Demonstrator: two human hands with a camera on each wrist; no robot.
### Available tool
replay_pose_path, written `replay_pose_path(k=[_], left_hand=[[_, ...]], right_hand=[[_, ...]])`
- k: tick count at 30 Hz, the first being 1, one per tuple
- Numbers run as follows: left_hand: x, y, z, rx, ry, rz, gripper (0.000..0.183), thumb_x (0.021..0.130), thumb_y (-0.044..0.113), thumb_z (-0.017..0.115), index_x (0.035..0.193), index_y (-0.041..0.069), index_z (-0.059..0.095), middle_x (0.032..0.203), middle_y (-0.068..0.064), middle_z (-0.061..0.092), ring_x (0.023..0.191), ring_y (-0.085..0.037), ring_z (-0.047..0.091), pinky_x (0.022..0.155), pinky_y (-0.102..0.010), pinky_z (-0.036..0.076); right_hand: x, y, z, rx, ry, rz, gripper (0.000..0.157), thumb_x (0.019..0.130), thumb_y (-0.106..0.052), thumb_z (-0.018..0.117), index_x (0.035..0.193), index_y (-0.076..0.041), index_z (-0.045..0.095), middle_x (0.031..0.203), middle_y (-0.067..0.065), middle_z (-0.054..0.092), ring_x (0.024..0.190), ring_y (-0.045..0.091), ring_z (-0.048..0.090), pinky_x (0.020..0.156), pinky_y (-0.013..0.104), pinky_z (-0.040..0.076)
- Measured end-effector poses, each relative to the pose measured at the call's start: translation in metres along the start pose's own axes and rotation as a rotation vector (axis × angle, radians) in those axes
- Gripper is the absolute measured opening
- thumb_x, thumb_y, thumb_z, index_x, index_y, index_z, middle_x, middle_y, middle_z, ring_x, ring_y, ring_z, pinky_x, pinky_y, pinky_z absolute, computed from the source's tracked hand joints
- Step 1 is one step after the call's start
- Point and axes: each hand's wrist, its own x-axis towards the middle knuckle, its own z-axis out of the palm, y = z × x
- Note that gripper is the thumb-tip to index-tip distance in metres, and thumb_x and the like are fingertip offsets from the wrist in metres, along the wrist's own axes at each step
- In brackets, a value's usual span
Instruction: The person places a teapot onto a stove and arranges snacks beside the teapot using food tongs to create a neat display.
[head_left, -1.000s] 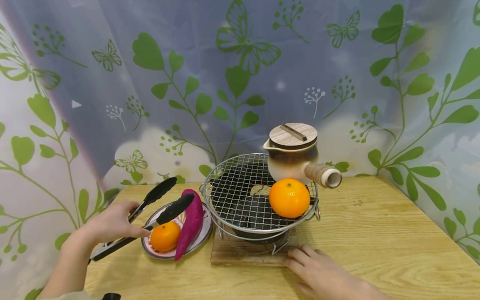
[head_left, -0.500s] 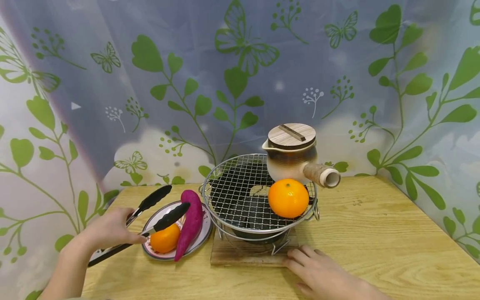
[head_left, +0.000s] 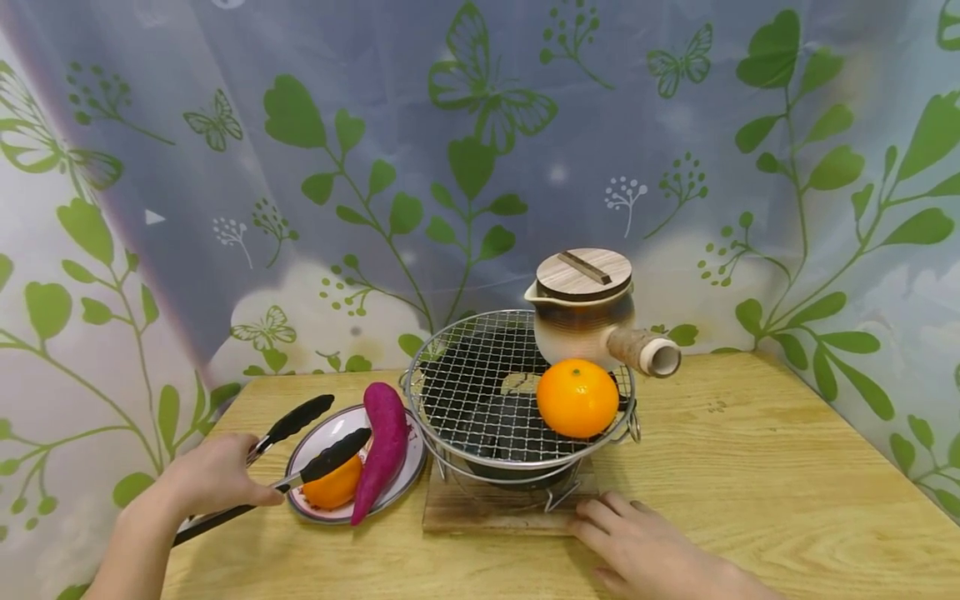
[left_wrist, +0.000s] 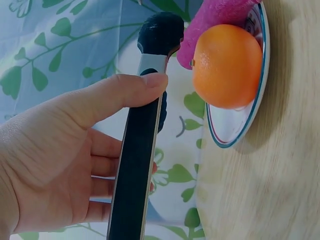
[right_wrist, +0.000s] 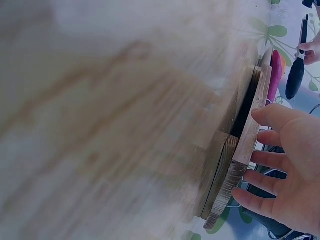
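My left hand (head_left: 213, 475) holds a pair of black-tipped tongs (left_wrist: 135, 165), thumb on one arm and fingers round the other. The tong tips are spread, one hanging above the orange (left_wrist: 227, 67) on the plate (head_left: 408, 475). Beside that orange lies a purple sweet potato (head_left: 384, 450). My right hand (head_left: 633, 537) rests with relaxed fingers at the corner of the wooden board (head_left: 495, 512) under the grill stove. On the wire grill rack (head_left: 472, 392) sit another orange (head_left: 577, 398) and a lidded clay teapot (head_left: 581, 321).
The teapot's side handle (head_left: 645, 350) juts out to the right past the rack's rim. A patterned cloth backdrop (head_left: 360, 167) closes off the back of the wooden table (head_left: 750, 467).
My left hand has drawn the tongs slightly left and down, with their tips still apart. The right hand, oranges and teapot stay in place.
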Motion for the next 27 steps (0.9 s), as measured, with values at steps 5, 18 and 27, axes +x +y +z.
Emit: replay_pose_path(k=[5, 18, 27], left_hand=[[-0.002, -0.005, 0.002, 0.019, -0.018, -0.023, 0.072, 0.06, 0.054, 0.077, 0.099, -0.003, 0.058, 0.09, -0.007, 0.061, 0.082, -0.026, 0.058, 0.066, -0.047, 0.047], [-0.006, -0.014, 0.006, 0.007, -0.059, -0.022, 0.081, 0.062, 0.052, 0.077, 0.11, -0.009, 0.055, 0.1, -0.015, 0.061, 0.09, -0.032, 0.057, 0.072, -0.051, 0.046], [-0.007, -0.014, 0.004, -0.054, -0.139, -0.02, 0.085, 0.064, 0.043, 0.079, 0.117, -0.017, 0.05, 0.111, -0.028, 0.057, 0.101, -0.045, 0.053, 0.081, -0.056, 0.043]], right_hand=[[-0.001, 0.0, 0.001, -0.001, -0.006, -0.004, 0.051, 0.065, -0.031, 0.079, 0.11, -0.014, 0.06, 0.106, 0.003, 0.055, 0.09, 0.019, 0.05, 0.064, 0.032, 0.049], [-0.002, 0.0, 0.003, -0.003, 0.005, -0.012, 0.051, 0.065, -0.032, 0.079, 0.11, -0.014, 0.06, 0.104, 0.003, 0.055, 0.087, 0.019, 0.05, 0.062, 0.031, 0.048], [-0.001, 0.001, 0.004, -0.018, 0.022, -0.02, 0.054, 0.063, -0.031, 0.079, 0.109, -0.013, 0.06, 0.105, 0.004, 0.054, 0.088, 0.02, 0.05, 0.063, 0.031, 0.049]])
